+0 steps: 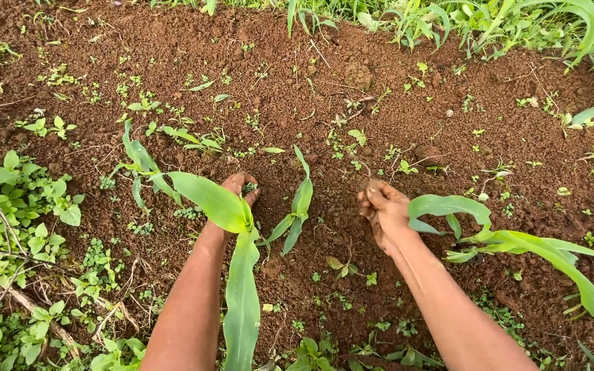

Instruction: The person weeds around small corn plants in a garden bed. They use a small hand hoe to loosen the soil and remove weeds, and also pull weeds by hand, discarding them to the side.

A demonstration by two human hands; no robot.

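Reaching down onto the reddish-brown soil (352,103), both bare hands work among young maize plants. The left hand (238,189) lies at the far end of its forearm, partly hidden behind the broad leaf of a maize seedling (232,227) that stands on the near side of it; its fingers curl down onto the ground, and a tiny green weed sprout (249,186) sits right at the fingertips, though whether it is pinched cannot be told. Just right of that hand, a smaller maize seedling (297,209) stands upright, apart from both hands. The right hand (381,209) is soil-smeared and bunched into a loose fist, fingertips drawn together around a thin root or stem (368,172) rising on its far side. Right of it leans another maize plant (510,244), its nearest leaf just beside the wrist. Leafy weeds (29,227) crowd the left edge.
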